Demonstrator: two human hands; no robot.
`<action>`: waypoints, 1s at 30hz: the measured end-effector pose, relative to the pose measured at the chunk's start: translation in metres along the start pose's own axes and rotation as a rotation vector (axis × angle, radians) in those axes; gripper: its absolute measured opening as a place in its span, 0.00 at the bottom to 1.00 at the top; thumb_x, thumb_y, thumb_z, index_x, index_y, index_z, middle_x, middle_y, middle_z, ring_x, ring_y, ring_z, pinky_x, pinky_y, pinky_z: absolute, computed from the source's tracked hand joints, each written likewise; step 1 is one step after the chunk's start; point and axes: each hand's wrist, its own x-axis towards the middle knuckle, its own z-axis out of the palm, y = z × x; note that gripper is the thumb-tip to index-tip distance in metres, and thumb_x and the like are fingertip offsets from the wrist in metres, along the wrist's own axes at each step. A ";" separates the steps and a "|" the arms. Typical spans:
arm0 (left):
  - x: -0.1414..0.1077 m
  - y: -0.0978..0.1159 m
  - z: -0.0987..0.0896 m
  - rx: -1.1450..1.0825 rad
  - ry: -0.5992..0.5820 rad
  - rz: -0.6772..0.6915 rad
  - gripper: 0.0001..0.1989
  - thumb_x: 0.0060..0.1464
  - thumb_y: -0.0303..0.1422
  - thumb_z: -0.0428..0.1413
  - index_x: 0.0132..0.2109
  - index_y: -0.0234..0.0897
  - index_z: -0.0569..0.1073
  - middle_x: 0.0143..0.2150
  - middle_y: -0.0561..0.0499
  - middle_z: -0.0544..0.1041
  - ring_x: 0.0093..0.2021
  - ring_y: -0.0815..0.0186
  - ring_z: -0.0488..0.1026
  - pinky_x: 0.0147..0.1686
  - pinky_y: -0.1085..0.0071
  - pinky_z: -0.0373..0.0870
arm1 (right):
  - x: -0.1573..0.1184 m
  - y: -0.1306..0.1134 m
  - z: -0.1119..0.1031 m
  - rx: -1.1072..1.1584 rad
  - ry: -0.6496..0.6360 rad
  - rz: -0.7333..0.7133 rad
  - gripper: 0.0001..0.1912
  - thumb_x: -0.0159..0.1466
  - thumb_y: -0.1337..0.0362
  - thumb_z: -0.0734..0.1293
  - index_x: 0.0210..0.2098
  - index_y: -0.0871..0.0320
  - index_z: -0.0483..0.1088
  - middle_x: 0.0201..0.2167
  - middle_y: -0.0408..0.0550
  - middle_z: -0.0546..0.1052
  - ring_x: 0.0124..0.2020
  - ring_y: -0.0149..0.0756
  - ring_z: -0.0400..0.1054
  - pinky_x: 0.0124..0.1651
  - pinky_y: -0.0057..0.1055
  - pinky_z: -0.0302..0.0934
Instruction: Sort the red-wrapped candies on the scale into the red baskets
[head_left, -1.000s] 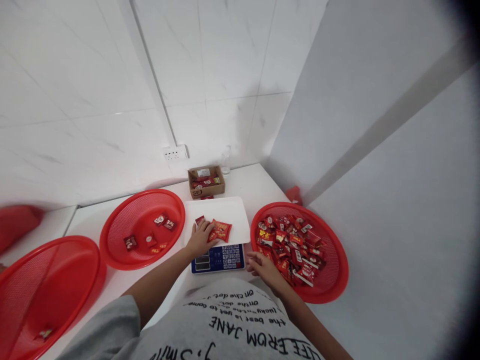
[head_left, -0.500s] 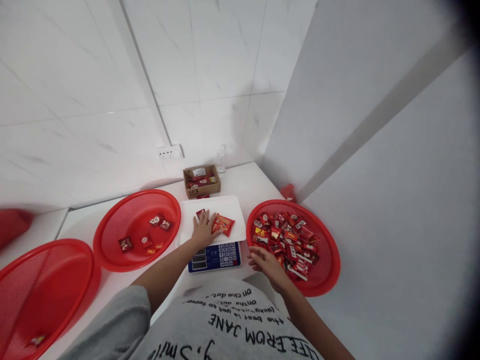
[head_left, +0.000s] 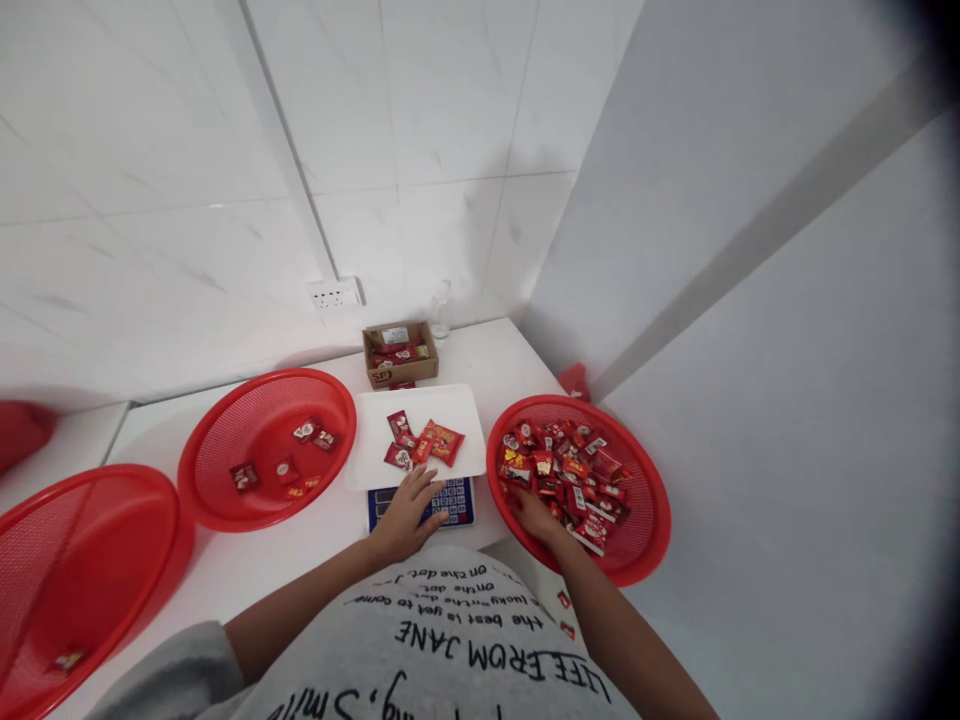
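Observation:
My left hand (head_left: 409,514) is over the near edge of the digital scale (head_left: 454,507), holding nothing, its fingers spread toward the tray. On the scale's white tray (head_left: 471,418) lie a larger orange-red snack packet (head_left: 448,443) and several small dark red packets (head_left: 398,423). To the right, my right hand (head_left: 534,515) dips into a red mesh basket (head_left: 654,510) among many red snack packets (head_left: 576,468). Its fingertips are partly hidden there, and whether they grip a packet cannot be made out.
A second red basket (head_left: 225,430) on the left holds several packets. Another red basket (head_left: 180,545) stands nearer, with one small packet inside. Behind the scale are a cardboard box (head_left: 401,376) of packets and a clear bottle (head_left: 441,312). Walls border the white table (head_left: 487,350).
My left hand has drawn back from the packets on the tray to the scale's front, uncovering several small ones. My right hand has moved from beside the right basket into it.

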 end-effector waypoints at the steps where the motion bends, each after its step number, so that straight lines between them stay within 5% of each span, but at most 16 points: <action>1: -0.002 -0.002 -0.001 -0.019 0.013 -0.018 0.22 0.58 0.41 0.47 0.57 0.39 0.65 0.61 0.42 0.62 0.64 0.56 0.52 0.60 0.53 0.53 | 0.001 0.000 0.001 0.001 -0.015 0.001 0.17 0.51 0.69 0.65 0.41 0.57 0.74 0.45 0.51 0.76 0.49 0.43 0.67 0.56 0.40 0.54; 9: -0.006 -0.006 -0.004 -0.121 -0.009 -0.131 0.20 0.59 0.41 0.46 0.54 0.36 0.68 0.58 0.42 0.66 0.62 0.57 0.57 0.59 0.57 0.58 | -0.005 -0.009 -0.003 0.029 -0.027 0.000 0.13 0.50 0.67 0.64 0.34 0.61 0.75 0.39 0.53 0.78 0.42 0.42 0.71 0.51 0.39 0.59; 14: -0.002 -0.003 -0.002 -0.136 -0.034 -0.096 0.18 0.59 0.39 0.47 0.53 0.38 0.69 0.56 0.43 0.68 0.60 0.58 0.59 0.58 0.57 0.59 | -0.007 -0.018 -0.011 0.054 0.105 -0.018 0.08 0.49 0.66 0.63 0.25 0.59 0.74 0.29 0.49 0.78 0.36 0.43 0.70 0.48 0.40 0.60; 19: -0.005 -0.005 0.001 -0.104 -0.030 -0.064 0.19 0.59 0.40 0.46 0.51 0.36 0.70 0.55 0.43 0.69 0.60 0.58 0.60 0.58 0.57 0.60 | 0.006 -0.042 -0.014 0.141 0.288 -0.069 0.16 0.53 0.60 0.61 0.38 0.59 0.73 0.44 0.52 0.76 0.48 0.42 0.66 0.54 0.39 0.55; 21: -0.006 -0.007 0.001 -0.096 -0.018 -0.054 0.18 0.59 0.40 0.46 0.51 0.37 0.70 0.54 0.43 0.70 0.59 0.59 0.61 0.57 0.58 0.61 | 0.011 -0.064 -0.005 0.230 0.258 -0.117 0.19 0.54 0.58 0.61 0.42 0.58 0.72 0.47 0.51 0.74 0.49 0.40 0.66 0.53 0.38 0.57; 26: -0.009 -0.011 0.003 -0.074 -0.006 -0.046 0.17 0.58 0.39 0.47 0.50 0.36 0.70 0.53 0.42 0.70 0.59 0.58 0.61 0.56 0.58 0.62 | 0.018 -0.119 0.031 0.550 -0.041 -0.192 0.26 0.55 0.54 0.64 0.52 0.57 0.66 0.49 0.53 0.73 0.43 0.38 0.70 0.46 0.37 0.65; 30: -0.013 -0.018 0.003 -0.035 0.036 -0.090 0.18 0.58 0.40 0.47 0.50 0.35 0.70 0.55 0.40 0.68 0.60 0.56 0.59 0.57 0.56 0.60 | 0.015 -0.118 0.036 0.333 -0.008 -0.247 0.27 0.55 0.58 0.64 0.54 0.58 0.64 0.52 0.56 0.70 0.48 0.39 0.68 0.49 0.39 0.63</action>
